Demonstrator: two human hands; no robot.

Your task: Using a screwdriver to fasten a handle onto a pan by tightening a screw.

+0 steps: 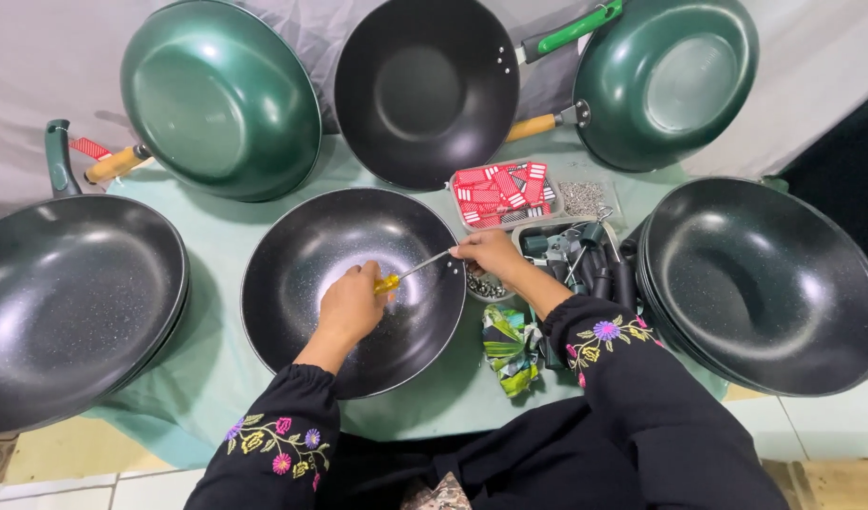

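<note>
A black speckled wok (302,255) without a handle lies in front of me on a pale green cloth (217,368). My left hand (351,304) is inside it, gripping the yellow handle of a screwdriver (410,272) whose metal shaft points to the wok's right rim. My right hand (488,251) rests at that rim, its fingers pinched at the screwdriver's tip where the rim holes are. What the fingers pinch is too small to tell.
Green woks (221,94) (665,80) and a black wok (424,90) lean at the back. A black wok (70,302) lies left, stacked black woks (764,283) right. Trays of red tags (503,194) and dark handles (575,250), loose screws (582,198), and a crumpled wrapper (509,345) sit beside my right hand.
</note>
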